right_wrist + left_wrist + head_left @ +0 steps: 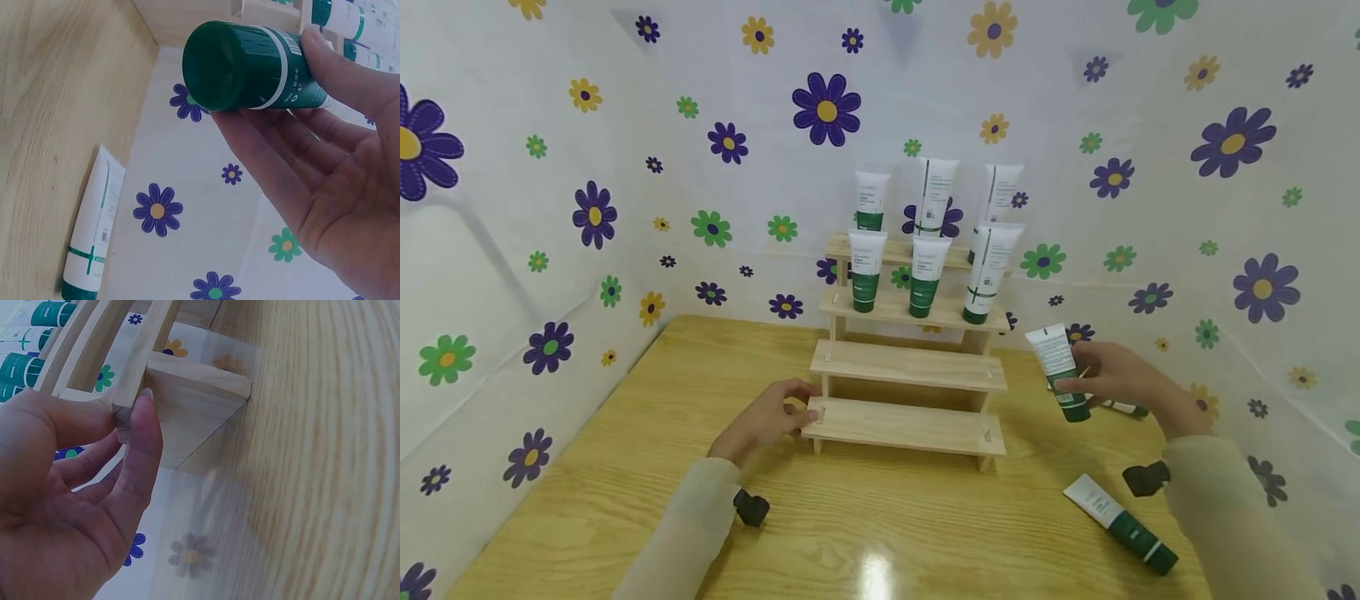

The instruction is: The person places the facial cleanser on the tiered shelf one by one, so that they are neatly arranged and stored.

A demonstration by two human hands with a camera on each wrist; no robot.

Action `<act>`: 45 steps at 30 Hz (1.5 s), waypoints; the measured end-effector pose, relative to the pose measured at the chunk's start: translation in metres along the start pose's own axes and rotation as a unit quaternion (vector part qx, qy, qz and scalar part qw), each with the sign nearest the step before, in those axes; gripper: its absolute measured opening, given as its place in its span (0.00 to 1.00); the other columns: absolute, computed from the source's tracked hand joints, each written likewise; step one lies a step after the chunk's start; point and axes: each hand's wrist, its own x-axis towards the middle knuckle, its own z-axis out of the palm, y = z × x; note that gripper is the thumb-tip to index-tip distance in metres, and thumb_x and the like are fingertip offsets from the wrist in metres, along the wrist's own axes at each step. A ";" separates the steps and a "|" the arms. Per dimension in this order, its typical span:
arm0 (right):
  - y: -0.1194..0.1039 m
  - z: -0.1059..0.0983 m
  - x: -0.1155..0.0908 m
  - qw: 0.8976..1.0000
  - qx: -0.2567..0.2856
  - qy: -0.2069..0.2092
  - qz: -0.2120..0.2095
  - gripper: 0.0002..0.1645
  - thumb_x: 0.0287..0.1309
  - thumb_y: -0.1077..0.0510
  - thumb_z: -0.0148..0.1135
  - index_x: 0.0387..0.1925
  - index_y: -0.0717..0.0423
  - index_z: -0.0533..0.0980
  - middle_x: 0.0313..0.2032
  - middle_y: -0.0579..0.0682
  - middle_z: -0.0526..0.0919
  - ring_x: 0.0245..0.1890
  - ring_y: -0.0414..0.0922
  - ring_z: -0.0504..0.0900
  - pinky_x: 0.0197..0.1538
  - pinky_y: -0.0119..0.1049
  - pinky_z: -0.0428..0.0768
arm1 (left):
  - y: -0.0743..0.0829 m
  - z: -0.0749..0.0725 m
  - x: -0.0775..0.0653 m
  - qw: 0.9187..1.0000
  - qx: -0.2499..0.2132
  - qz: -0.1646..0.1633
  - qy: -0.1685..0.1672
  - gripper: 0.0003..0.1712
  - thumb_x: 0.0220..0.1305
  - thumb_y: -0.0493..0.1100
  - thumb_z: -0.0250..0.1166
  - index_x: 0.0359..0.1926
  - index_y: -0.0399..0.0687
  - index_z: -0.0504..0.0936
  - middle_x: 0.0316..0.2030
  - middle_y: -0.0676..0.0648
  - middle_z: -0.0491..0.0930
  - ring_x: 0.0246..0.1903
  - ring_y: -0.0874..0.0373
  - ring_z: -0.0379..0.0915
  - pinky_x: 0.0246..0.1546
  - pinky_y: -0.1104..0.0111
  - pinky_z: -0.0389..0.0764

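A stepped wooden rack point(910, 425) stands on the table, with squeeze tubes upright on its two upper tiers. My left hand point(772, 417) pinches the left end of the lowest shelf point(134, 378) between thumb and fingers. To the right of the rack, my right hand point(1108, 379) grips a white and green squeeze tube point(1057, 367) above the table, its green cap point(215, 69) pointing down. The thumb lies on one side of the tube and the fingers on the other. The two lower shelves hold no tubes.
One tube point(1120, 523) lies on the table at the front right. Another tube point(1123, 408) lies behind my right hand, partly hidden by it. White flower-print sheeting point(730, 200) encloses the back and sides of the wooden table point(715, 367).
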 end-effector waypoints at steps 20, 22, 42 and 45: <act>-0.052 0.029 0.029 0.996 0.076 -0.036 0.004 0.29 0.71 0.50 0.63 0.59 0.66 0.64 0.50 0.67 0.85 0.44 0.50 0.87 0.41 0.46 0.89 | -0.010 0.000 -0.004 1.000 -0.009 -0.001 0.001 0.22 0.73 0.36 0.64 0.65 0.36 0.73 0.55 0.35 0.75 0.37 0.57 0.81 0.37 0.65 0.86; -0.057 0.032 0.033 0.995 0.091 -0.030 -0.006 0.30 0.72 0.51 0.63 0.61 0.67 0.64 0.51 0.68 0.85 0.44 0.50 0.88 0.40 0.46 0.88 | -0.011 -0.001 -0.005 1.000 -0.008 0.003 -0.001 0.22 0.73 0.36 0.63 0.65 0.36 0.73 0.55 0.34 0.74 0.37 0.56 0.81 0.37 0.65 0.86; -0.081 0.053 0.062 0.989 0.134 -0.011 -0.068 0.40 0.76 0.56 0.57 0.77 0.64 0.51 0.68 0.73 0.70 0.67 0.71 0.74 0.63 0.65 0.79 | -0.001 -0.001 0.002 1.000 -0.005 0.016 -0.012 0.23 0.73 0.36 0.64 0.65 0.34 0.72 0.55 0.34 0.74 0.38 0.57 0.80 0.37 0.65 0.87; -0.084 0.059 0.068 0.986 0.145 0.003 -0.085 0.38 0.76 0.57 0.57 0.77 0.65 0.52 0.67 0.73 0.71 0.66 0.70 0.75 0.63 0.62 0.80 | -0.003 -0.001 0.002 1.000 -0.006 0.019 -0.015 0.23 0.73 0.36 0.64 0.65 0.33 0.72 0.55 0.34 0.74 0.38 0.56 0.80 0.37 0.65 0.87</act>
